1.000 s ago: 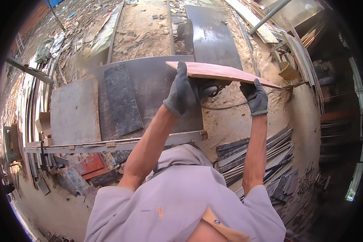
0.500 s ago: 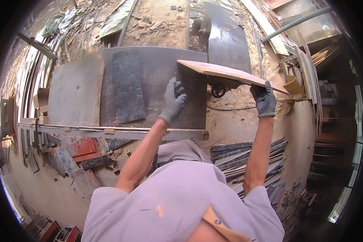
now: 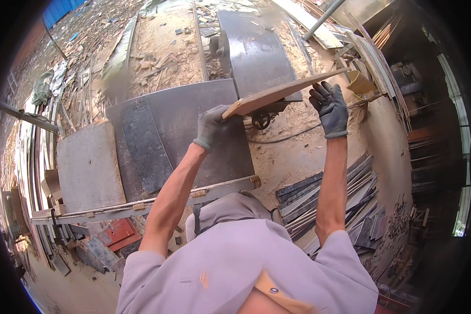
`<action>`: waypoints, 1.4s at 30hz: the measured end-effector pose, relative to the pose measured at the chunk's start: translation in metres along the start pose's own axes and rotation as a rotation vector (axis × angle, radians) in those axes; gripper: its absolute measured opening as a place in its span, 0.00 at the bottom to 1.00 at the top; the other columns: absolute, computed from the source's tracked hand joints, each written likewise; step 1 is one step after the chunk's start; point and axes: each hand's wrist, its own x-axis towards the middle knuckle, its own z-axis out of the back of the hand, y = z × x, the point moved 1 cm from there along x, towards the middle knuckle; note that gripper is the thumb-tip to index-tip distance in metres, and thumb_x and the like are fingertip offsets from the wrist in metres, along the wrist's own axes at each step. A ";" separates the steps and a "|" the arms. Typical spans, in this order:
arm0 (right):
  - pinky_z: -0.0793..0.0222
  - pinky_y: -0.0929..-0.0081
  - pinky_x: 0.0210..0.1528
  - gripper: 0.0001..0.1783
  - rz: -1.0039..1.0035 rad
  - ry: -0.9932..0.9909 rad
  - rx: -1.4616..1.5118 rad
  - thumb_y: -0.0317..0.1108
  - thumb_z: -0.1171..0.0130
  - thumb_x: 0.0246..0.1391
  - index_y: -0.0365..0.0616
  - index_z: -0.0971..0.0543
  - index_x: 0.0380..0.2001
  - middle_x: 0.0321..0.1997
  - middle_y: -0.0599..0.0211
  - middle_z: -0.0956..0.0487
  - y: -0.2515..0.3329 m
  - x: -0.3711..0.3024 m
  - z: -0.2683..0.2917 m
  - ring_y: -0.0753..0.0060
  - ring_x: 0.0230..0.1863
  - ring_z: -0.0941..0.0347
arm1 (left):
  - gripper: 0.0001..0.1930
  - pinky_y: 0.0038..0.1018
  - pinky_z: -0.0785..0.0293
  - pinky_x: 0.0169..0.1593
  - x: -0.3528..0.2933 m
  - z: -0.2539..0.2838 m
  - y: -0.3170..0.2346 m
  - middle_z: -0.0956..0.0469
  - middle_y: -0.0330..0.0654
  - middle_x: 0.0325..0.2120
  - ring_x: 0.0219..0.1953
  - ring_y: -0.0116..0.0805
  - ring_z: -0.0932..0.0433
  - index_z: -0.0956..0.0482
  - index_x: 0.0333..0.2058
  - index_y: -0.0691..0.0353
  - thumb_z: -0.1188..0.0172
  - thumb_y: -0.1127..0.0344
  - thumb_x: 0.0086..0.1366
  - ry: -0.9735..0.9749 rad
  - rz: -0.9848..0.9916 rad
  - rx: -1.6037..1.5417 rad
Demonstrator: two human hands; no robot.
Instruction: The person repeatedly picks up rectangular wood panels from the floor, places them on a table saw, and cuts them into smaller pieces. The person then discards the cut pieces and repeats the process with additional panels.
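Observation:
A long wooden board [image 3: 285, 92] is held up over the right side of a dark metal table [image 3: 204, 112], tilted with its right end higher. My left hand [image 3: 210, 127], in a grey glove, is closed around the board's left end. My right hand [image 3: 331, 111], gloved too, is just below the board near its right end, fingers spread; it seems apart from the wood or only brushing it. To the left, a dark narrow panel [image 3: 144, 146] and a pale square plywood sheet [image 3: 89, 162] lie flat on the table.
Beyond the table stands another metal surface [image 3: 259, 52], with a black handwheel [image 3: 260, 119] near it. Stacked dark strips [image 3: 324, 196] lie on the floor at right. A yellow bucket [image 3: 360, 83] is at the far right. Wood scraps [image 3: 165, 63] litter the ground behind.
My left hand has gone from empty to gripping the board's left end. My right hand has loosened from the board, its fingers spreading. The view has shifted and turned.

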 end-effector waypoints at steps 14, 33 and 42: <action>0.21 0.49 0.57 0.19 -0.376 -0.466 0.460 0.31 0.35 0.61 0.42 0.21 0.55 0.56 0.59 0.17 -0.211 -0.155 0.160 0.53 0.56 0.20 | 0.29 0.35 0.21 0.46 -0.029 -0.045 0.083 0.18 0.45 0.44 0.43 0.37 0.19 0.22 0.50 0.66 0.43 0.41 0.75 -0.249 1.035 -1.011; 0.16 0.55 0.59 0.21 -0.059 -0.196 0.202 0.35 0.34 0.66 0.33 0.23 0.57 0.57 0.50 0.17 -0.061 -0.038 0.013 0.53 0.56 0.18 | 0.64 0.53 0.52 0.79 -0.043 0.007 0.018 0.50 0.68 0.74 0.76 0.65 0.47 0.58 0.73 0.80 0.74 0.16 0.66 -0.188 0.695 -1.916; 0.12 0.64 0.43 0.16 -0.015 -0.280 0.148 0.36 0.33 0.65 0.42 0.20 0.51 0.44 0.62 0.14 -0.068 -0.075 0.013 0.65 0.43 0.15 | 0.34 0.52 0.31 0.71 -0.031 -0.029 0.062 0.28 0.56 0.66 0.66 0.55 0.27 0.37 0.69 0.68 0.47 0.46 0.76 -0.165 1.058 -1.585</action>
